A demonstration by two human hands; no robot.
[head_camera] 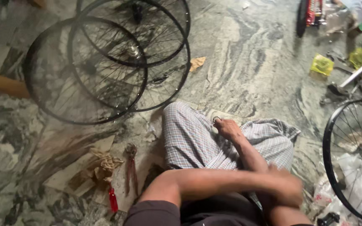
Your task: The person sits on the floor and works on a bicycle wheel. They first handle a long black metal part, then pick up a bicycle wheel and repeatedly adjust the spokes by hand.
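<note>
Small ring-like metal part (216, 119) lies on floor (252, 62) just past your checked-cloth knee (189, 138), under fingertips of your right hand (228, 128). Fingers curl down on it; whether pinched shut on it, cannot tell. Your left hand (288, 188) crosses body, rests near right elbow, blurred, grip unclear. Three spoked wheel rims (105, 62) overlap on floor well ahead to left. Pliers (130, 167) and rag (103, 165) lie beside left knee. Another wheel (352, 159) stands at right.

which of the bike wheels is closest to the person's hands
The lone wheel at the right edge, beside the blurred left hand; the other wheels lie stacked farther off, upper left.
</note>
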